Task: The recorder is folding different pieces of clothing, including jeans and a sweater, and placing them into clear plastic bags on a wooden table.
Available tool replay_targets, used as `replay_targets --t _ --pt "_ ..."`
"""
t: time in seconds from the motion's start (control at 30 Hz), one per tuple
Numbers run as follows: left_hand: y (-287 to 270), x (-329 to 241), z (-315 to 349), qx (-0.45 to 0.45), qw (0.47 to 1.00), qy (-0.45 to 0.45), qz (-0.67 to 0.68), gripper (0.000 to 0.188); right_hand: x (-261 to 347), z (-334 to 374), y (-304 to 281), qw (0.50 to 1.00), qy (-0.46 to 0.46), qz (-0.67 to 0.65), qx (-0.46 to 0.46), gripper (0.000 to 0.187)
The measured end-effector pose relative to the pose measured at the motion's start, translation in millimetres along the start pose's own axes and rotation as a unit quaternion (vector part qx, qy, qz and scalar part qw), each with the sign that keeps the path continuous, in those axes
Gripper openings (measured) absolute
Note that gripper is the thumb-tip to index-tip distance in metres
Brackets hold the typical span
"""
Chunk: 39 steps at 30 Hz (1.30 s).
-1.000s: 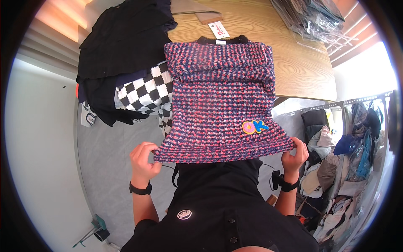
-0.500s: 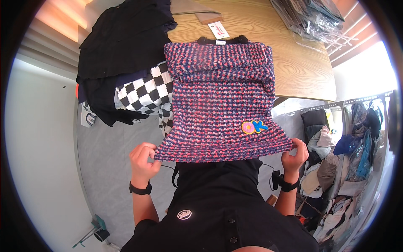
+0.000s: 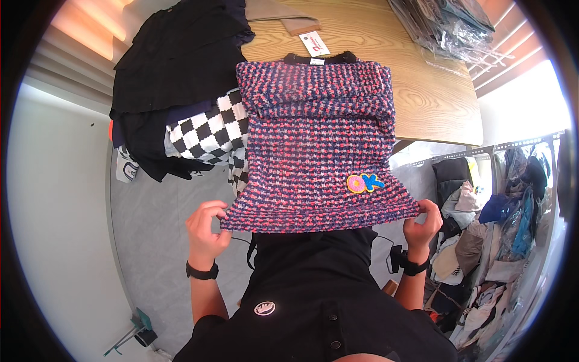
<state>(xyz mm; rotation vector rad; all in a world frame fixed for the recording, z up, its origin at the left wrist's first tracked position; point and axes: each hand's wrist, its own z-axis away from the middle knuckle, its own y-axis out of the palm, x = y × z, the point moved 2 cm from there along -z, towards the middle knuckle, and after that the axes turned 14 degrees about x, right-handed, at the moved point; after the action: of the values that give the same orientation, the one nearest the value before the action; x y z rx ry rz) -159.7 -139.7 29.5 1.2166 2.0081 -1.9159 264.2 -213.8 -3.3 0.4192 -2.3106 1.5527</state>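
Observation:
A chunky knit sweater [image 3: 313,145] in navy, pink and white lies folded lengthwise, its upper part on the wooden table and its hem drawn out over the near edge toward my body. Colourful patch letters [image 3: 365,183] sit low on its right side, and a white paper tag [image 3: 315,43] lies just above its black collar. My left hand [image 3: 207,227] pinches the left hem corner between thumb and fingers. At the opposite corner, my right hand [image 3: 423,224] grips the hem the same way. The fabric is stretched between both hands.
Black garments [image 3: 181,60] and a black-and-white checkered cloth [image 3: 208,128] are heaped at the table's left. Plastic-wrapped clothes [image 3: 449,27] lie at its far right corner, on the wooden table [image 3: 434,105]. A rack of clothes [image 3: 482,229] stands at the right.
The fingers of my left hand have loosened and spread slightly at the hem corner. The sweater and my right hand have hardly moved.

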Motion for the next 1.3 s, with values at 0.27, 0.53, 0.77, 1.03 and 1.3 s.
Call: replay_targets --t 0.27,0.53,0.77,1.03,1.3 --pt "-5 0 -11 0.011 0.999 0.009 0.039 0.023 0 -17 2 0.999 -0.033 -0.002 -0.011 0.014" --pt "-39 36 -174 0.127 0.935 -0.037 0.328 0.01 -14 -201 12 0.962 -0.005 -0.266 0.054 0.017" --pt "-17 94 -294 0.207 0.852 -0.221 0.427 0.003 -45 -317 73 0.874 0.085 -0.401 0.263 0.012" --pt "9 108 -289 0.197 0.858 -0.249 0.404 0.009 -50 -307 100 0.822 0.181 -0.467 0.271 0.013" --pt "12 84 -279 0.206 0.868 -0.245 0.379 0.021 -46 -300 101 0.758 0.143 -0.575 0.272 0.013"
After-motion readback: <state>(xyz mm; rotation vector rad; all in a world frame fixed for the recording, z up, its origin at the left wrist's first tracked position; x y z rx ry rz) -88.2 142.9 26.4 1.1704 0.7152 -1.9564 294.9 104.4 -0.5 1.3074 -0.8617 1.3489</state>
